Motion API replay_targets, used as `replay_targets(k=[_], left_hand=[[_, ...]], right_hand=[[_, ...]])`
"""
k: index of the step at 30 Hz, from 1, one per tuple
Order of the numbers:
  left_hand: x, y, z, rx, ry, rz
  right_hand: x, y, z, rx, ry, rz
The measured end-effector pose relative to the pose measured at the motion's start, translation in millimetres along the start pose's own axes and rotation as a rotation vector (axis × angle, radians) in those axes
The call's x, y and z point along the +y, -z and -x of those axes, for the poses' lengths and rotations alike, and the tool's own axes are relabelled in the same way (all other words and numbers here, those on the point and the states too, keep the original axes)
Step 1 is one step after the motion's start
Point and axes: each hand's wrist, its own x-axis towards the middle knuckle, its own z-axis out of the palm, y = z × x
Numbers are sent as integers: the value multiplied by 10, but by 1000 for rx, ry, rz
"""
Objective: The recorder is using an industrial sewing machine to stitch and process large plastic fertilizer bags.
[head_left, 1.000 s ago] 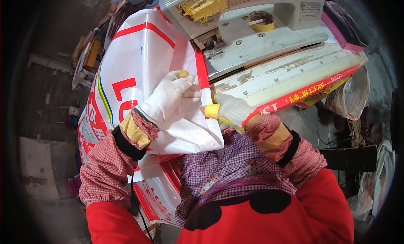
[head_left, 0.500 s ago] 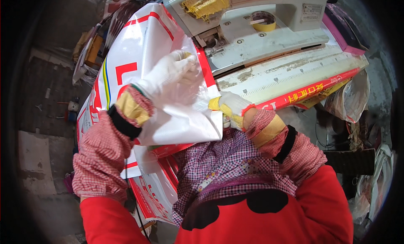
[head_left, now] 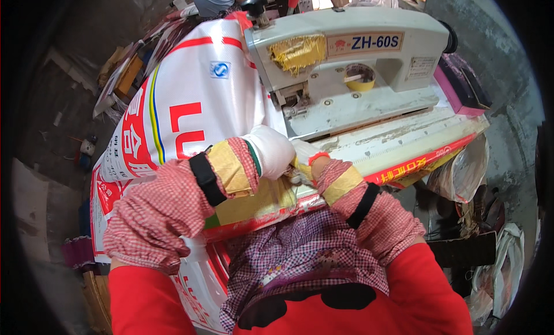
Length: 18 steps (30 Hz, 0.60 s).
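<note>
My left hand (head_left: 271, 151), in a white knitted glove, is bent down at the table's front edge with its fingers curled and mostly hidden. Against it is my right hand (head_left: 306, 155), in a white glove with yellow fingertips, its fingers drawn together. Whatever is pinched between the two is too small and covered to make out. A large white woven plastic sack (head_left: 231, 98) with red print and a yellow-blue stripe stands to the left, its edge passing behind my left hand. Just beyond my hands is the head of a light grey sewing machine (head_left: 398, 75).
A yellow tape roll (head_left: 362, 85) lies on the machine bed. A worn ruled table edge (head_left: 404, 141) carries a red printed strip. A purple-black box (head_left: 461, 84) stands at the right, clear plastic bags (head_left: 461, 173) hang below, and another person (head_left: 216, 1) is at the far back.
My left hand has come off the sack's face, moving down and right to meet my right hand. The sack's near flap no longer covers the table's front. My view has shifted, showing more of the machine.
</note>
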Motion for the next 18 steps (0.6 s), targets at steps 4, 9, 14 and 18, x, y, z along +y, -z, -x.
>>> replay_targets(k=[4,9,14,18], left_hand=[[-423,-287,-310,320,264,-250],[-1097,-543,-198,559,332,-88],[-610,-855,959,506,-14,3],[-497,-966,2351,952,185,-50]], right_hand=[[-92,-72,73,-43,-275,-720],[-247,-212,230,319,120,324],[-373,-345,136,483,607,821],[-641,-433,-164,460,505,1155]])
